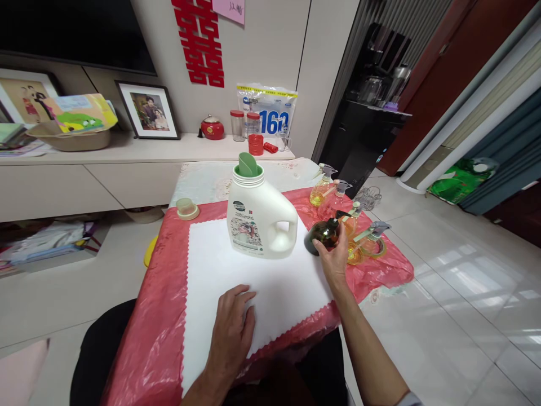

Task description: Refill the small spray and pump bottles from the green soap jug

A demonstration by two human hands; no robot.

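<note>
My right hand [333, 251] is wrapped round a dark pump bottle [320, 233] with a black pump top, at the right edge of the white mat [211, 282]. Resting on the mat nearer to me, my left hand [232, 324] is empty, its fingers loosely bent and apart. A large white detergent jug [249, 217] stands upright on the mat's far part, uncapped, with a green spout in its mouth. Left of the jug sits a translucent cap [186, 208] on the red plastic cover.
Several clear pump bottles [323, 192] with yellow liquid stand along the right side, close to my right hand. A roll of tape [378, 248] lies by them. Behind the table, a cabinet [147, 152] holds a red pot [212, 128], jars and picture frames.
</note>
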